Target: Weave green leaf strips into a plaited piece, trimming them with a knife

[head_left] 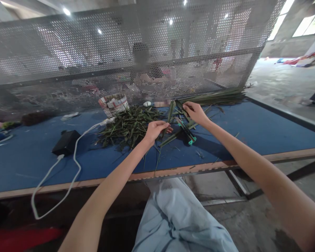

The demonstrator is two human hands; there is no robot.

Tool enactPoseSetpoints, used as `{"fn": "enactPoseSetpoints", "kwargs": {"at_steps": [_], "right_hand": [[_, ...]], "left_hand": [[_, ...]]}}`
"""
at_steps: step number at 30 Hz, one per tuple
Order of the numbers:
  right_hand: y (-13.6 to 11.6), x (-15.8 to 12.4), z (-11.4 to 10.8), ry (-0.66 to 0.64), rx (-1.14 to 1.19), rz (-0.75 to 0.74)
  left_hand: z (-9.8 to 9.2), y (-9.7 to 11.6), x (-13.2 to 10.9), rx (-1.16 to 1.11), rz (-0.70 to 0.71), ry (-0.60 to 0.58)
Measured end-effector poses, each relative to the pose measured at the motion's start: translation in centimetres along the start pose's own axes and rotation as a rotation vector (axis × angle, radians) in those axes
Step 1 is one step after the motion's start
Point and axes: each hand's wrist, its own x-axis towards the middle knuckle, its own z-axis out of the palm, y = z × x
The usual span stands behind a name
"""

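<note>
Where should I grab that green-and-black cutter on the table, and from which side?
Probably grip the cutter's dark body near its green end, coming from your near right. It lies slantwise with that end closest to you, while the pale, blade-like end points away, so your fingers should stay clear.

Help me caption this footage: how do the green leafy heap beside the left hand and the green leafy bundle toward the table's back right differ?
The heap of short green leaf pieces is tangled, while the bundle of long green leaf strips lies roughly parallel. The heap mounds up; the bundle stretches out low and narrow. The heap's pieces look much shorter than the bundle's strips. Both are green and rest on the blue tabletop.
</note>
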Motion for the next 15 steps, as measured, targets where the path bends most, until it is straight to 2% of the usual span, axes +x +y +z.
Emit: {"fn": "enactPoseSetpoints", "kwargs": {"at_steps": [2,5,11,15], "right_hand": [[-0.9,-0.4,0.8,-0.144,0.258,0.108],[-2.0,-1.1,1.7,-0.227,0.481,0.163],[-3.1,-2.0,2.6,-0.204,0.480,0.105],[-3.4,-2.3,2.8,-0.157,0.380,0.090]], "left_hand": [[0.2,0.3,-0.2,0.026,-0.014,-0.006],[0.4,0.4,-0.2,0.040,-0.015,-0.010],[0.4,-0.1,0.1,0.017,-0.010,0.015],[0.4,-0.5,0.2,0.065,0.050,-0.002]]}}
